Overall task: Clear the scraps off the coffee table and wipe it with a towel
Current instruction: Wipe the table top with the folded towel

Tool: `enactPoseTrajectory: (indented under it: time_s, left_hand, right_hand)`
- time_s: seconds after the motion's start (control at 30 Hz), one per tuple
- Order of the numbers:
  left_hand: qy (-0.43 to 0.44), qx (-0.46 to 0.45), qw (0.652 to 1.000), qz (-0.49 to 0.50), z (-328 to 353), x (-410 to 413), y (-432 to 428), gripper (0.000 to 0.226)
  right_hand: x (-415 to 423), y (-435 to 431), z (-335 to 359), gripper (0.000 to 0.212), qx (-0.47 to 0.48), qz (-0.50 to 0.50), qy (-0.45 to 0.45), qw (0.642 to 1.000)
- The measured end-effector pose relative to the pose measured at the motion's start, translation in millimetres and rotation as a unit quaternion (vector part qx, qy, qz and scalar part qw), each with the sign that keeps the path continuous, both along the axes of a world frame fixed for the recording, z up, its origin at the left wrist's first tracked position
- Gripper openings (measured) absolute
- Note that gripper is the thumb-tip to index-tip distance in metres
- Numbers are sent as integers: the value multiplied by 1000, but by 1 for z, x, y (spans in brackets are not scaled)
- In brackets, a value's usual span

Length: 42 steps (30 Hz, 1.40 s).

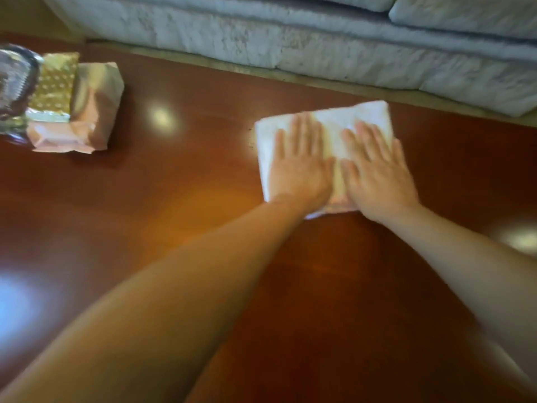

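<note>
1. Head view: the left hand (pixel 299 170) lies palm down on a folded white towel (pixel 343 117), fingers straight and slightly spread.
2. The right hand (pixel 377 173) lies flat just beside it on the same towel, fingers straight; the 2 hands press without gripping.
3. The towel sits right of centre on the glossy red-brown coffee table (pixel 174 199), near its far edge.
4. Past that edge, a pale sofa (pixel 290 39) crosses the top of the frame.
5. At upper left, a pink packet (pixel 96 103) touches a gold dotted packet (pixel 55 85).
6. Tabletop stretches from towel to packets.
</note>
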<state>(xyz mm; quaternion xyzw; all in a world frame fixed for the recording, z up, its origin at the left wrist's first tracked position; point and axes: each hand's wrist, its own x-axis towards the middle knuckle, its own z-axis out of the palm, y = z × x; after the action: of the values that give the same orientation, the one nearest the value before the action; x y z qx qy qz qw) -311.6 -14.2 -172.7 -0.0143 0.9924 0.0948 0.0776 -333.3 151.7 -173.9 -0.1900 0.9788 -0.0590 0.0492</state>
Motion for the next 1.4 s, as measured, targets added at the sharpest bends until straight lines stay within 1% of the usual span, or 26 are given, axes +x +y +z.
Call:
enactPoseTrajectory:
  time_s: [0.13,0.2,0.27,0.37,0.43,0.53,0.6,0.67,0.73,0.87,0.97,1.07,1.2,1.4]
  left_hand:
    - [-8,11,999,-44,2,57,61,68]
    - [-5,17,999,-48,2,96,73,67]
    - [-1,45,998,-44,4,136,76,66]
    - [5,63,998,-18,6,193,56,66]
    - [21,51,998,1,3,229,29,66]
    - [18,28,999,38,2,273,-30,64]
    - [0,7,998,65,5,289,-72,63]
    - [-25,-9,996,80,8,284,-112,66]
    - [-23,-12,995,100,6,257,-147,67]
    - [10,28,990,140,0,157,-196,68]
    - [0,44,988,146,-1,64,-203,66]
    - [0,42,989,144,0,5,-182,65]
    - [6,24,992,121,-2,-2,-156,65]
    - [20,35,997,72,0,28,-100,65]
  right_hand:
    - [71,62,5,64,28,-22,4,999]
    - [111,73,7,64,44,-22,1,999]
    - [146,75,7,64,49,-15,-4,999]
    - [190,57,7,65,43,5,-17,999]
    - [216,33,7,62,44,35,-14,998]
    - [244,-24,6,59,41,98,-17,994]
    - [247,-67,8,58,30,139,-31,989]
    - [231,-110,10,60,14,161,-36,986]
    - [199,-152,9,62,4,173,-32,984]
    - [92,-213,0,64,-10,173,-17,985]
    - [6,-220,3,68,-6,151,-28,988]
    - [-47,-197,8,64,1,119,-47,992]
    - [-50,-162,12,59,-7,97,-58,994]
    - [-2,-107,16,62,-10,60,-51,997]
